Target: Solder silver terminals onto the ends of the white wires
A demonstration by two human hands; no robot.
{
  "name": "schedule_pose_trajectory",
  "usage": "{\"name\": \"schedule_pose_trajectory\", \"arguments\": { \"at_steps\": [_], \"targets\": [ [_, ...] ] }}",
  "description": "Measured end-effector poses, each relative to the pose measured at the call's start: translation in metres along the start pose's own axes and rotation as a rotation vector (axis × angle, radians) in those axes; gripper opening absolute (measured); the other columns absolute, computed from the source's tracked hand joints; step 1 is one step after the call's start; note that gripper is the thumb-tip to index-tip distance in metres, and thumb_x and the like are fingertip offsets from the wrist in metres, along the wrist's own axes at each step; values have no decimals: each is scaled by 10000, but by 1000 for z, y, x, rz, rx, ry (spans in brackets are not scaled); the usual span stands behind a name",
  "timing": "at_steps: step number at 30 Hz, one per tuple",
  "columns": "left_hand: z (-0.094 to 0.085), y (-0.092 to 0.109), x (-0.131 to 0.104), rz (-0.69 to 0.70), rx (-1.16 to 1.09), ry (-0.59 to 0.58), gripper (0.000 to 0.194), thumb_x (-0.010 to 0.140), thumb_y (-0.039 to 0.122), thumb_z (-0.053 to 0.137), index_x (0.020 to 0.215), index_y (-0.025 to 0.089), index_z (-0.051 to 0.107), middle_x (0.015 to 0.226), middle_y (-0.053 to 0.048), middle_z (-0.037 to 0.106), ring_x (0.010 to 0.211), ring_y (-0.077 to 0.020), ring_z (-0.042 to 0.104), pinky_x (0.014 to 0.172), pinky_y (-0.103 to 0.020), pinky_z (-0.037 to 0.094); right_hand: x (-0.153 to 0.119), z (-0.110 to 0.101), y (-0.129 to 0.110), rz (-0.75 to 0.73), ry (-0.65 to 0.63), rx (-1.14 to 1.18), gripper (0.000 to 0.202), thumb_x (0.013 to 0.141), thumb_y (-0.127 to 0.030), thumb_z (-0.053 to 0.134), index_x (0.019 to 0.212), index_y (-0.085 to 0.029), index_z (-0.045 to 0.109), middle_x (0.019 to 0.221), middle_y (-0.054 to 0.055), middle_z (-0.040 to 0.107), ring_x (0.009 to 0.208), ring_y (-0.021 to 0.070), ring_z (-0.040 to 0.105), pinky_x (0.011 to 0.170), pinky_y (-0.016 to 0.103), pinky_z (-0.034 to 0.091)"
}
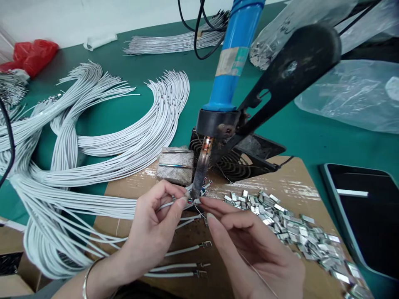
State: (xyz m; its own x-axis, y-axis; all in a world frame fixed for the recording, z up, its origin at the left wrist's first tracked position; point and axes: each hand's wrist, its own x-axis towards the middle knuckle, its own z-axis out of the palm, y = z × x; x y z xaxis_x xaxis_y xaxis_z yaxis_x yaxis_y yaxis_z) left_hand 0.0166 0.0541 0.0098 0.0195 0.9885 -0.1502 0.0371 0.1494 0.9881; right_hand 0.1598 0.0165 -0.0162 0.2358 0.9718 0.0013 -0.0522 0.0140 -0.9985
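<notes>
My left hand (158,220) is closed, thumb and fingertips pinching a white cable near its stripped end. A soldering iron (229,62) with a blue handle hangs tip-down in a black clamp; its dark tip (200,176) comes down right where my fingertips meet. My right hand (249,241) is closed from the other side, with a thin solder wire (257,272) running through its fingers up to the tip. A small metal piece is partly hidden at its index fingertip. Several finished-looking cable ends with metal connectors (205,244) lie below, between my hands.
Loose metal connectors (296,232) are heaped on the brown board (299,182) at right, beside a phone (368,216). Behind the iron stand a black fan (237,158) and a wrapped block (176,166). White cable bundles (124,166) fill the left; plastic bags (352,95) lie back right.
</notes>
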Motion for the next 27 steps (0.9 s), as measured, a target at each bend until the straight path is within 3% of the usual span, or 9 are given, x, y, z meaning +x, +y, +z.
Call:
{"name": "schedule_pose_trajectory", "arguments": {
  "at_steps": [5,27],
  "targets": [
    [0,-7,-3,7,-90,-1,133,1003,181,691,894,116,650,906,-8,706,770,-14,638,713,-17,488,1,-1,-1,22,-2,48,178,973,-191,737,819,-217,651,1169,-23,795,1076,109,777,946,103,560],
    [-3,5,0,10,44,-8,172,970,223,709,862,101,656,883,-51,728,745,-47,648,692,-65,523,3,0,-6,67,10,30,201,926,-228,791,769,-204,667,1147,16,800,1037,131,789,904,96,568]
  ]
}}
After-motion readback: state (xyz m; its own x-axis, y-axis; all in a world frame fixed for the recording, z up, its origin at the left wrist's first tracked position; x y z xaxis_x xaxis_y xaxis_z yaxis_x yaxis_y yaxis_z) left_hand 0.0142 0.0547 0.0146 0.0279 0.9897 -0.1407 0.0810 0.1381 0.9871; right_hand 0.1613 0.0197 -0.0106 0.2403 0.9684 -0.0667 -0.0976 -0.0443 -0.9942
